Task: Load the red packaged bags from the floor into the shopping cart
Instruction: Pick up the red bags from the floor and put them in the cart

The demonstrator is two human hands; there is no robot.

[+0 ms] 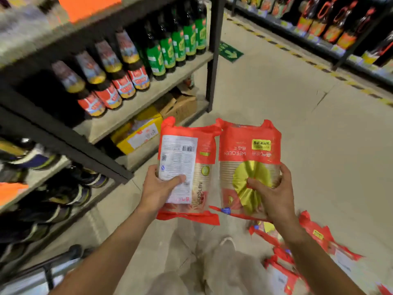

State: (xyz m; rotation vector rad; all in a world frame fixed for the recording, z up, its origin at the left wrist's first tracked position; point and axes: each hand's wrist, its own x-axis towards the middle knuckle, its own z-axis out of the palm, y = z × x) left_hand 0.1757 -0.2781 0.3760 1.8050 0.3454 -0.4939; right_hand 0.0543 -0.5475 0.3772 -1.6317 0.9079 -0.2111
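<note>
Two red bags being held up over the aisle floor

The left hand (158, 188) is gripping one red packaged bag (187, 167), thumb pressing its white label, while the right hand (274, 199) is clutching a second red bag (248, 165) just beside it, their top corners touching. More red bags (314, 241) are lying on the floor (297, 103) beneath the right forearm. The shopping cart (49, 271) is showing at lower left, beside shelves (138, 103) of bottles (127, 67).
</note>
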